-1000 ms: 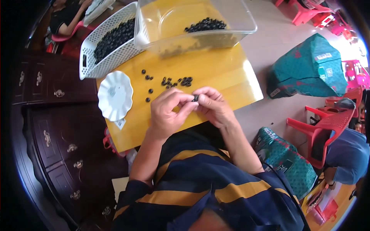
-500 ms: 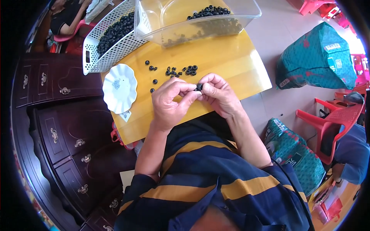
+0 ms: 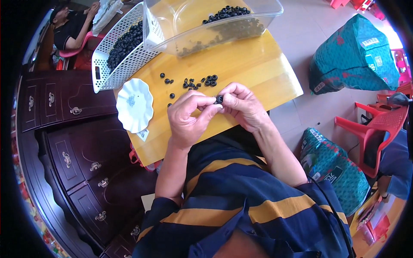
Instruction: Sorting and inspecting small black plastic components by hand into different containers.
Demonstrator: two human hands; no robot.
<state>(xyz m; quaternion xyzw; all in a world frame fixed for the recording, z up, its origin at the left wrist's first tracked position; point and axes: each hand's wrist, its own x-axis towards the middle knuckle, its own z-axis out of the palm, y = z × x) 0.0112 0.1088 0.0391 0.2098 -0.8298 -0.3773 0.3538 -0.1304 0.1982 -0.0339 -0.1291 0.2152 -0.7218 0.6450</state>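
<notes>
Above the near part of the yellow wooden table [image 3: 258, 86], my two hands meet fingertip to fingertip. My right hand [image 3: 244, 106] pinches a small black round part with a hole [image 3: 219, 99] between thumb and forefinger. From the other side, my left hand [image 3: 189, 117] has its thumb and forefinger closed at the same part; whether a second, smaller piece is between them is hidden. Just beyond the fingers lie several loose black rings [image 3: 211, 80] and smaller black pieces [image 3: 191, 84]. A few single black parts [image 3: 172, 95] sit farther left.
A white fluted plate [image 3: 134, 106] rests at the table's left edge. Behind stand a white perforated basket [image 3: 101, 81] and a clear plastic bin [image 3: 223, 39], both holding black parts. Dark drawers [image 3: 81, 142] flank the left. Teal bags [image 3: 350, 56] and a red chair [image 3: 372, 133] are right.
The view has shifted slightly. Both hands stay together at the black part, which has turned a little so its hole shows more.
</notes>
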